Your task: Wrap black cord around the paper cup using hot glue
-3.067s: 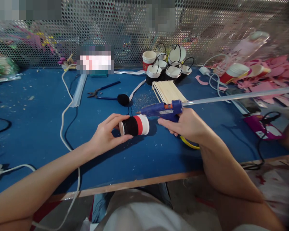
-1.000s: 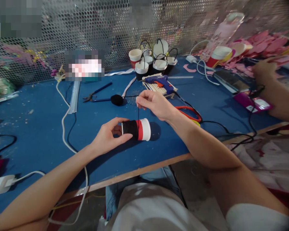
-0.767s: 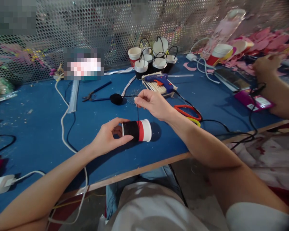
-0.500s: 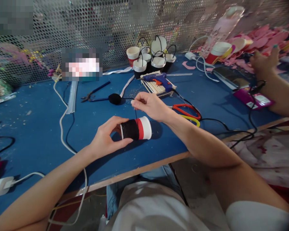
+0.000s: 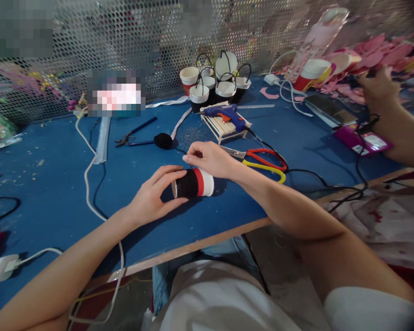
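A paper cup (image 5: 205, 183) lies on its side, its base half wound with black yarn (image 5: 187, 183) and a red and white band bare toward the rim. My left hand (image 5: 155, 193) grips the wound part between thumb and fingers. Just above the cup, my right hand (image 5: 205, 158) pinches the yarn strand, its fingertips close to the winding. From there the strand runs back to a small black yarn ball (image 5: 163, 141) on the table. Beyond the ball lie blue-handled pliers (image 5: 134, 137).
Scissors (image 5: 262, 161) with red and yellow handles lie right of my right hand. A blue glue gun (image 5: 227, 114) rests on a stick rack (image 5: 224, 131). Several black-wrapped cups (image 5: 199, 94) stand behind. Another person's arm (image 5: 396, 119) reaches over the far right. A white cable (image 5: 88, 184) crosses at left.
My right hand has come down and slightly left, nearer the cup, bringing the strand against the winding. The cup has shifted slightly. The other person's hand has moved at the pink pieces.
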Demonstrator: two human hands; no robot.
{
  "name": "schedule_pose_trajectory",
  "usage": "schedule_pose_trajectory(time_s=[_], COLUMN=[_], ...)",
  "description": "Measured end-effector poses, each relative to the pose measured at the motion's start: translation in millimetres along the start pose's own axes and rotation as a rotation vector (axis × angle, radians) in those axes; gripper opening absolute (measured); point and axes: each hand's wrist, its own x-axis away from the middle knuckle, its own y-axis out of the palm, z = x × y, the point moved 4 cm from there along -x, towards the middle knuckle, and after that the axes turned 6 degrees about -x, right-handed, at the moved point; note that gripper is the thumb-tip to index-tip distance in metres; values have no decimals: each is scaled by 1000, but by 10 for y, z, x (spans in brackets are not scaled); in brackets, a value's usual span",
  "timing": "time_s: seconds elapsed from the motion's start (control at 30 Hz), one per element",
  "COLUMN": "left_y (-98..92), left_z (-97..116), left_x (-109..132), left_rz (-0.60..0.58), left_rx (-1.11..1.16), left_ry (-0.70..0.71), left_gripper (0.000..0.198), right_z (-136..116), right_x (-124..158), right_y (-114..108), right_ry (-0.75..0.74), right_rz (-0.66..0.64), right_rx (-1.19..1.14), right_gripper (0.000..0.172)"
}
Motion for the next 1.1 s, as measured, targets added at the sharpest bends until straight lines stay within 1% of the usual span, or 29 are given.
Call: schedule_pose_trajectory(time_s=[0.13, 0.23, 0.3, 0.37, 0.43, 0.53, 0.6, 0.7, 0.87, 1.1], left_y=[-7, 12, 46, 88, 136, 189, 185, 145, 78, 70], left_z=[-16, -40, -78, -122, -149, -144, -133, -111, -60, -60], left_x=[3, 19, 37, 58, 73, 75, 64, 47, 51, 52], left_rz=[1, -3, -20, -39, -89, -181, -172, -93, 8, 64], left_rx=[29, 108, 205, 327, 457, 639, 694, 674, 535, 535], left_ry=[-33, -87, -187, -317, -436, -563, -598, -561, -393, -245], left_gripper=[52, 46, 49, 57, 60, 53, 49, 50, 52, 52], right_z=[8, 16, 16, 15, 16, 10, -12, -73, -181, -224], right_x=[-2, -1, 1, 3, 4, 11, 23, 50, 94, 111], right_y=[11, 19, 22, 26, 30, 34, 29, -2, -79, -95], right_ry=[10, 28, 27, 19, 18, 19, 10, -28, -108, -116], right_rz=[9, 5, 8, 14, 23, 28, 28, 38, 101, 101], right_rx=[17, 30, 35, 39, 49, 55, 41, 5, -44, -33], right_gripper=[22, 21, 22, 22, 21, 21, 21, 22, 20, 19])
